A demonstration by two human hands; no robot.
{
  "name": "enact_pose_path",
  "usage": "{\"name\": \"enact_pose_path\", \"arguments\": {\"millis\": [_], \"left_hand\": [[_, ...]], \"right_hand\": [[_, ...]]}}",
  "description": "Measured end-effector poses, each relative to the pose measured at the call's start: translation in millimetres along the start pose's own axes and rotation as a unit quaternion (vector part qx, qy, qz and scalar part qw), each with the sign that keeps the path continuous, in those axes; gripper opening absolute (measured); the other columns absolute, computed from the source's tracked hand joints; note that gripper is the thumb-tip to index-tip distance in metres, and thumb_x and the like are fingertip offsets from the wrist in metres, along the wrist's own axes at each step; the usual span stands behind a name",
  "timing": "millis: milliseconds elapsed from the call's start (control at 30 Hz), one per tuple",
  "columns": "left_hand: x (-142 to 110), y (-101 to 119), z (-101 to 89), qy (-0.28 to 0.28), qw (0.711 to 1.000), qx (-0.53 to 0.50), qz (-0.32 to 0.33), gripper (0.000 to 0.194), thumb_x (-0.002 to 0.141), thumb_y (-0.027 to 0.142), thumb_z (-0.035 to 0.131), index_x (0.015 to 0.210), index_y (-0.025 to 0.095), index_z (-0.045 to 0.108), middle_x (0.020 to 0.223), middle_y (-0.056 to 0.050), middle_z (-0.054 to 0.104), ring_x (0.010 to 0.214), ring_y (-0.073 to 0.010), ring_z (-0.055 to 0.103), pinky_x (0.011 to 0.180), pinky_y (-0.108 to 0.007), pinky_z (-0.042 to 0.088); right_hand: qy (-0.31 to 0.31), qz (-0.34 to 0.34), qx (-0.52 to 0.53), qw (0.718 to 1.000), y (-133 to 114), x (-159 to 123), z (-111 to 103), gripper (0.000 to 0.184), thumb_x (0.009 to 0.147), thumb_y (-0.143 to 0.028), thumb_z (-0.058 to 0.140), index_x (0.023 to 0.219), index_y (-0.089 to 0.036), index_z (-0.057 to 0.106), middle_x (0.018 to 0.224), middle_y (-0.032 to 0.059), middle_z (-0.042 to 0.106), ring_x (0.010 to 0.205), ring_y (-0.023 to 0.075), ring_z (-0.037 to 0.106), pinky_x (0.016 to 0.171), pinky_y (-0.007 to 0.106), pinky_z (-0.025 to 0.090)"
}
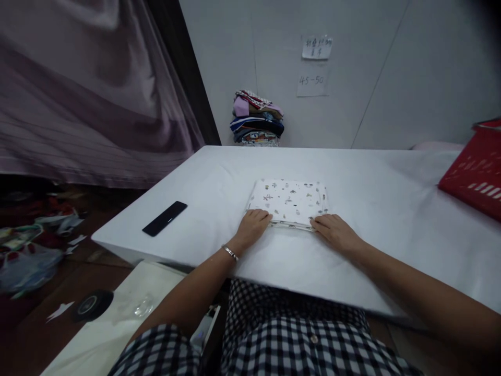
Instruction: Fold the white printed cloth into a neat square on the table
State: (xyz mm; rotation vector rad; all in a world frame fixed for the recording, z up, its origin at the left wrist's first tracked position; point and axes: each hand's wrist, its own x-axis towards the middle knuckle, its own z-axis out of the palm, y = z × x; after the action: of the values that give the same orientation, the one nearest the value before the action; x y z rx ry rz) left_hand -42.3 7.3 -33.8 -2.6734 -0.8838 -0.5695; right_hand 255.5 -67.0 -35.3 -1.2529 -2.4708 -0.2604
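Observation:
A folded white cloth (289, 200) with small printed pictures lies flat on the white table, its layered front edge facing me. My left hand (253, 224), with a silver bracelet at the wrist, grips the cloth's near left corner. At the near right corner, my right hand (332, 230) holds the cloth in the same way, fingers closed at its edge. Both hands stay low against the tabletop, and parts of the fingers are hidden.
A black phone-like slab (165, 218) lies on the table's (211, 183) left side. To the right stands a red plastic basket (475, 172). Folded clothes (257, 119) are stacked beyond the far edge, by the wall. A curtain (97, 94) hangs at left, above plastic bags (31, 266).

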Motion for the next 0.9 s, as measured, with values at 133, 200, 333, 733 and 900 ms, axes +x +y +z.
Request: {"name": "enact_pose_path", "arguments": {"millis": [133, 200, 333, 733, 900], "left_hand": [[-7.6, -10.4, -3.4, 0.014, 0.999, 0.000, -0.030, 0.019, 0.089, 0.017, 0.043, 0.099, 0.022, 0.059, 0.093, -0.006, 0.062, 0.092, -0.0183, 0.053, 0.077, -0.034, 0.039], [-10.5, -12.9, -2.9, 0.018, 0.999, -0.001, -0.039, 0.018, 0.089, 0.019, 0.044, 0.097, 0.022, 0.060, 0.091, -0.005, 0.062, 0.090, -0.0184, 0.053, 0.076, -0.034, 0.039], [-15.2, -12.9, 0.1, 0.009, 0.999, 0.007, -0.039, 0.018, 0.089, 0.019, 0.044, 0.095, 0.021, 0.061, 0.091, -0.005, 0.062, 0.089, -0.0186, 0.053, 0.075, -0.034, 0.039], [18.2, -1.2, -17.4, 0.057, 0.989, -0.072, -0.115, 0.026, 0.090, 0.035, 0.041, 0.104, 0.020, 0.058, 0.114, -0.006, 0.058, 0.109, -0.0187, 0.049, 0.092, -0.036, 0.040], [31.2, 9.2, 7.5, -0.016, 0.984, -0.030, -0.174, 0.046, 0.088, 0.047, 0.041, 0.124, 0.019, 0.047, 0.137, -0.009, 0.043, 0.129, -0.0258, 0.033, 0.105, -0.047, 0.027]], "right_hand": [[-0.002, 0.041, 0.052, 0.998, 1.2, 6.2, -4.6, 0.029, 0.093, -0.026, 0.034, 0.101, -0.023, 0.061, 0.090, 0.0075, 0.063, 0.080, 0.0200, 0.055, 0.070, 0.033, 0.042], [-0.018, 0.061, 0.073, 0.995, 2.1, 8.8, -5.8, 0.029, 0.094, -0.025, 0.034, 0.094, -0.022, 0.063, 0.081, 0.0061, 0.063, 0.074, 0.0188, 0.055, 0.067, 0.032, 0.042], [-0.017, 0.023, 0.051, 0.998, 5.4, 4.3, 0.4, 0.029, 0.093, -0.022, 0.034, 0.107, -0.023, 0.060, 0.094, 0.0078, 0.063, 0.083, 0.0213, 0.054, 0.073, 0.035, 0.043], [0.010, 0.038, 0.071, 0.997, -11.7, 37.8, -18.0, 0.029, 0.090, -0.031, 0.042, 0.107, -0.021, 0.062, 0.106, 0.0109, 0.062, 0.095, 0.0238, 0.057, 0.079, 0.040, 0.046], [-0.049, 0.017, 0.028, 0.998, -22.5, 61.6, 8.8, 0.052, 0.090, -0.044, 0.039, 0.135, -0.018, 0.039, 0.140, 0.0133, 0.039, 0.129, 0.0290, 0.033, 0.101, 0.052, 0.030]]}}
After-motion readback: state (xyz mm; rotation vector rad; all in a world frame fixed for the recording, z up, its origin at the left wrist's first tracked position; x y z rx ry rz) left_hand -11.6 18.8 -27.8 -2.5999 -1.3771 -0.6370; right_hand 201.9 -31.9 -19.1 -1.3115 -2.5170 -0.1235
